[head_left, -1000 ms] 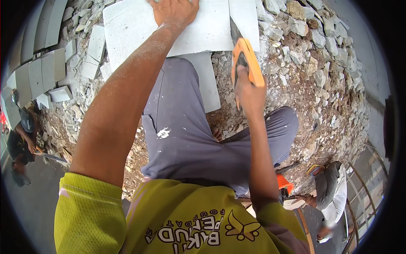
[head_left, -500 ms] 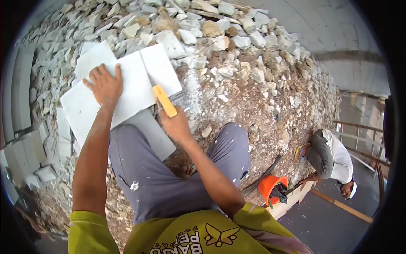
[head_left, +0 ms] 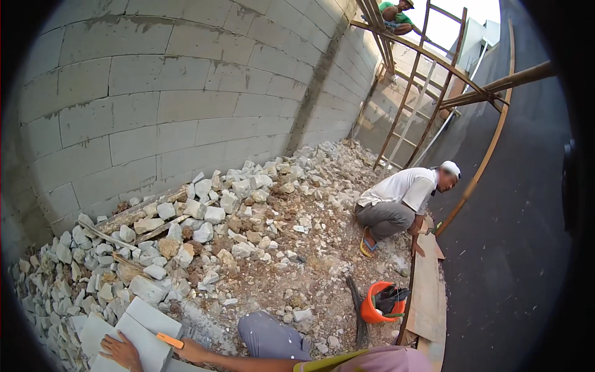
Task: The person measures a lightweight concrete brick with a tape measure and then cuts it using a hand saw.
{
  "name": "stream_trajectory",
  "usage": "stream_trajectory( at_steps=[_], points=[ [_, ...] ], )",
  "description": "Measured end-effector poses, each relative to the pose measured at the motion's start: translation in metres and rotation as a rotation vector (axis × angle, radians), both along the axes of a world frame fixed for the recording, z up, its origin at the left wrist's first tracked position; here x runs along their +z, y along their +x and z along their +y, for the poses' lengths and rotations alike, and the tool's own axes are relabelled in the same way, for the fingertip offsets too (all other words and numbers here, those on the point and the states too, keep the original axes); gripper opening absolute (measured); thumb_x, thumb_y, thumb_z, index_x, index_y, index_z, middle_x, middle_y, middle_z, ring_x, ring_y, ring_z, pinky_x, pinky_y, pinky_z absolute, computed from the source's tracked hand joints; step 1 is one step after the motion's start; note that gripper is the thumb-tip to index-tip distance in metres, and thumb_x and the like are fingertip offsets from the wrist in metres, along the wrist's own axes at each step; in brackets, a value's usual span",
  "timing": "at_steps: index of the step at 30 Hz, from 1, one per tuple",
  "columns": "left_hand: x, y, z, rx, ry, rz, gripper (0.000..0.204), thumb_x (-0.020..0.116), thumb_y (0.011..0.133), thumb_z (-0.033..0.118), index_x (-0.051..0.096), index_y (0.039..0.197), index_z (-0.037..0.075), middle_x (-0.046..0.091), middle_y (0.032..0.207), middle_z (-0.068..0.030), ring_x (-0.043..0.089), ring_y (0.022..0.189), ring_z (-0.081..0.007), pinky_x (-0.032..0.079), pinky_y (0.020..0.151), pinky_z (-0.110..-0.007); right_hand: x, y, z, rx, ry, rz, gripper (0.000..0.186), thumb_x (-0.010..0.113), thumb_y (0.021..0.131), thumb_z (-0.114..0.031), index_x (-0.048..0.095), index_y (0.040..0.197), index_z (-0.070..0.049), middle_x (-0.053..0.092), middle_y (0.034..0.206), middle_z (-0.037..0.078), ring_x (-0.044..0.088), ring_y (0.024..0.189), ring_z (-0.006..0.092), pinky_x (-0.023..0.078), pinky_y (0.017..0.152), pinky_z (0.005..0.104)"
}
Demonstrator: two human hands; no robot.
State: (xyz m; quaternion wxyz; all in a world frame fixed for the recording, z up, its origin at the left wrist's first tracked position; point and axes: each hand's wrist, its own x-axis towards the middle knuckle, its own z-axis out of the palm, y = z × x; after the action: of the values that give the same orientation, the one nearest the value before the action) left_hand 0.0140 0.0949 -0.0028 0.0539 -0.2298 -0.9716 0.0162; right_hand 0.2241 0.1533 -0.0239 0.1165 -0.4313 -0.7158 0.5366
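A pale grey-white lightweight block (head_left: 137, 330) lies at the lower left, with a straight line across its top marking off the far part (head_left: 152, 315). My left hand (head_left: 122, 352) rests flat on the block, fingers spread. Just right of it, my right hand (head_left: 193, 351) is closed round the orange handle of a saw (head_left: 169, 340); its blade is barely visible against the block. Another pale slab (head_left: 93, 333) lies beside the block on the left. My bent knee (head_left: 273, 335) is to the right of my hands.
Broken block rubble (head_left: 204, 232) covers the ground up to a block wall (head_left: 186, 111). At right, a co-worker (head_left: 396, 201) squats by boards (head_left: 426, 297) near an orange bucket (head_left: 374, 316). Behind stands wooden scaffolding (head_left: 427, 80), with another person (head_left: 396, 17) high up.
The view has swung up and to the right, bringing the wall, scaffolding and second person into sight. My left hand stays on the block; my right hand still holds the saw.
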Motion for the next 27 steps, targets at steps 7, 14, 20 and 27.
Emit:
stream_trajectory(
  at_steps=[7, 14, 20, 27],
  points=[
    [-0.027, -0.016, 0.0, 0.016, 0.029, 0.02, 0.061, 0.031, 0.104, 0.05, 0.046, 0.134, 0.0, 0.05, 0.132, -0.0142, 0.039, 0.135, -0.0264, 0.017, 0.117, -0.055, 0.004, 0.001, 0.005, 0.023, 0.005, 0.078, 0.043, 0.062, 0.088, -0.038, 0.064, 0.094, 0.005, 0.065, 0.074, 0.024, 0.067, 0.07, 0.0339, 0.05, 0.066, 0.0454],
    [-0.007, -0.003, -0.015, 0.033, 0.111, -0.032, 0.056, 0.039, 0.101, 0.047, 0.047, 0.129, 0.0, 0.05, 0.127, -0.0143, 0.039, 0.132, -0.03, 0.012, 0.118, -0.057, 0.075, 0.147, -0.079, 0.003, -0.087, -0.043, 0.04, 0.059, 0.092, -0.036, 0.067, 0.108, 0.0, 0.068, 0.088, 0.026, 0.067, 0.086, 0.0425, 0.051, 0.079, 0.0453],
    [-0.006, -0.001, 0.025, -0.032, 0.238, -0.019, 0.053, 0.046, 0.095, 0.05, 0.054, 0.117, 0.002, 0.053, 0.12, -0.0133, 0.042, 0.126, -0.0307, 0.013, 0.116, -0.061, 0.056, 0.017, 0.034, -0.023, 0.044, -0.077, 0.04, 0.062, 0.087, -0.028, 0.055, 0.077, 0.01, 0.048, 0.055, 0.012, 0.045, 0.053, 0.0176, 0.042, 0.052, 0.0393],
    [-0.036, -0.031, -0.003, -0.032, 0.16, 0.037, 0.054, 0.041, 0.098, 0.052, 0.054, 0.119, 0.004, 0.05, 0.123, -0.0141, 0.038, 0.13, -0.0308, 0.009, 0.114, -0.066, 0.136, 0.099, -0.052, -0.142, -0.301, -0.07, 0.025, 0.059, 0.093, -0.01, 0.06, 0.072, 0.003, 0.049, 0.05, 0.001, 0.047, 0.045, 0.0078, 0.037, 0.045, 0.0291]
  ],
)
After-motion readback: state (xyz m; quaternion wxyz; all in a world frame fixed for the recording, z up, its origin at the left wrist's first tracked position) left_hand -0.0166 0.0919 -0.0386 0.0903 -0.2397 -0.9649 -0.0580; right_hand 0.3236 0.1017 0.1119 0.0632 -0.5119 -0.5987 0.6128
